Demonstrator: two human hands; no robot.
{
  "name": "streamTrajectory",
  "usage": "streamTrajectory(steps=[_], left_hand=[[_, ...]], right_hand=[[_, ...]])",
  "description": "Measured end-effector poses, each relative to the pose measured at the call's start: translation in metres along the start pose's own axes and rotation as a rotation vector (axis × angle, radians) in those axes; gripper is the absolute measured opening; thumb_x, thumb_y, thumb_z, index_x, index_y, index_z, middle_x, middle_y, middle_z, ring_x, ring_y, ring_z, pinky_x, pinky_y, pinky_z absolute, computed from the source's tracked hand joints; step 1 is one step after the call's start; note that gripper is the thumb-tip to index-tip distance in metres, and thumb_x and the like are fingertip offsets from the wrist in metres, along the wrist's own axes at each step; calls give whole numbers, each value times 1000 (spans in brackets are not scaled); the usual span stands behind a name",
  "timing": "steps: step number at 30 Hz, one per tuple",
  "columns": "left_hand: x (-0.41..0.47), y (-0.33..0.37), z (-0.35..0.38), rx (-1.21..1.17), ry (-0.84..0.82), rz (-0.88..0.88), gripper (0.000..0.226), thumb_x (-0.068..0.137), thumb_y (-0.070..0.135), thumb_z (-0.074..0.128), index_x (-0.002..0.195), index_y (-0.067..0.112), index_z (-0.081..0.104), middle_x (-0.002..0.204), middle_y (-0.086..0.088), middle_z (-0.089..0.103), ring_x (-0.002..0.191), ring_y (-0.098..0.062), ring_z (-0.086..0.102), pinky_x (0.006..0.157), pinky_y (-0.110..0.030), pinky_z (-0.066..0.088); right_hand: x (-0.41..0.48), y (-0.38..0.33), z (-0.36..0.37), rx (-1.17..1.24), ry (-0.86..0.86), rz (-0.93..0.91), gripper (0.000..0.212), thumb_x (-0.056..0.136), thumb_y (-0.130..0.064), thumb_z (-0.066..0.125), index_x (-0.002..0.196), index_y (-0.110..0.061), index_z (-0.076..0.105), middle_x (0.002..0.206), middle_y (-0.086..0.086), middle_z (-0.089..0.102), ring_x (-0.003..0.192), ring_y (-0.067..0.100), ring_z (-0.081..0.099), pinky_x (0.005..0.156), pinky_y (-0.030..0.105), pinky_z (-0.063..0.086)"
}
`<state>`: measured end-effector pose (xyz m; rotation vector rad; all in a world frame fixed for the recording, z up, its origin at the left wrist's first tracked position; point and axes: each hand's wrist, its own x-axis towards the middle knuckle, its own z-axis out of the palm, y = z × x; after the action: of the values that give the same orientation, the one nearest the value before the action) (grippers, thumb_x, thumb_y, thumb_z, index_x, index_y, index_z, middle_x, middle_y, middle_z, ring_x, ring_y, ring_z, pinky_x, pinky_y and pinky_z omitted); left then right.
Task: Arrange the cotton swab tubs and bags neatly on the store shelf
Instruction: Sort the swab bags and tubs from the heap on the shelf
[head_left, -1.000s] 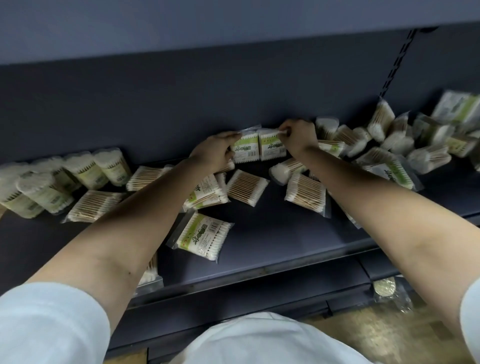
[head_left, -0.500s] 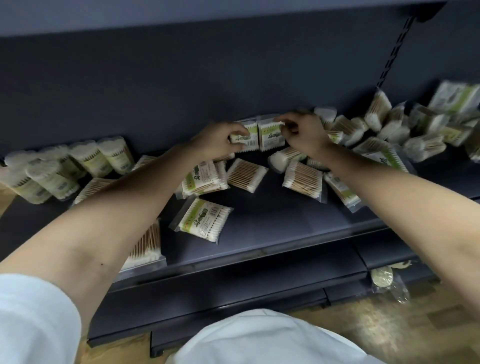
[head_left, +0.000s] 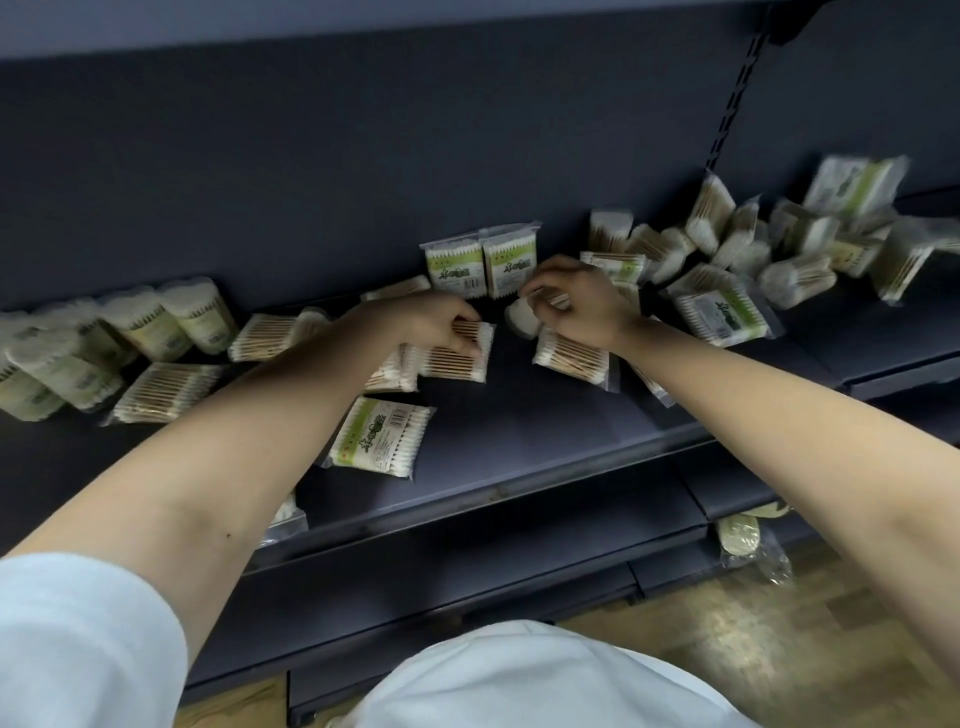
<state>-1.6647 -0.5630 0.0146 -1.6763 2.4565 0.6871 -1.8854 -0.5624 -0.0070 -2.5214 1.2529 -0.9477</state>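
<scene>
Two green-labelled swab bags (head_left: 480, 266) stand upright side by side against the shelf's back wall. My left hand (head_left: 423, 322) lies on a flat bag of wooden-stick swabs (head_left: 460, 356) just below them, fingers curled over its top edge. My right hand (head_left: 579, 301) is to the right, fingers pinched on a small swab bag (head_left: 522, 318) lying on the shelf. Another flat bag (head_left: 569, 356) lies under my right wrist. A labelled bag (head_left: 382, 439) rests nearer the front edge. Several round tubs (head_left: 166, 322) lie at the far left.
A loose heap of swab bags (head_left: 753, 249) fills the shelf's right part. More flat bags (head_left: 166, 389) lie at the left, beside the tubs. The dark shelf board (head_left: 545, 421) has bare room in the middle front. A packet (head_left: 740, 535) sits on a lower level.
Both hands have let go of the two upright bags and dropped lower. My left hand now rests on a flat bag; my right pinches a small bag.
</scene>
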Motion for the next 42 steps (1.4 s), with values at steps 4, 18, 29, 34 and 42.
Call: streamTrajectory(steps=[4,18,29,34,42], left_hand=[[-3,-2,-1,-110,72,22,61,77,35,74,131,16,52,134,-2,53,119,-18,49,96,-24,37],[-20,11,-21,-860,482,139,34,82,13,70,114,10,58,96,8,62,84,3,59,66,-6,46],[-19,-1,-28,-1055,320,-28,36,91,52,48,114,26,58,111,7,58,107,-21,61,96,-33,49],[-15,2,-20,-1155,292,44,25,89,11,62,112,16,58,101,1,65,89,-9,66,76,-23,57],[-12,-5,-22,-1184,385,122,39,83,-5,62,117,12,55,112,1,60,100,-10,62,76,-21,56]], right_hand=[[-6,1,-2,-16,-19,26,18,81,-6,65,97,-8,71,104,11,63,94,20,62,84,5,34],[15,-19,2,105,-47,113,46,81,-25,70,122,-8,57,111,6,66,99,11,60,80,14,40],[25,-18,-6,99,212,3,32,78,-7,70,109,-1,64,99,13,67,79,11,63,76,20,53],[17,-18,-5,133,183,-50,33,74,-2,70,106,-2,66,104,11,65,88,8,61,79,10,49],[12,-9,-11,221,77,-44,43,76,0,71,117,-10,63,110,-11,56,95,-10,59,86,13,50]])
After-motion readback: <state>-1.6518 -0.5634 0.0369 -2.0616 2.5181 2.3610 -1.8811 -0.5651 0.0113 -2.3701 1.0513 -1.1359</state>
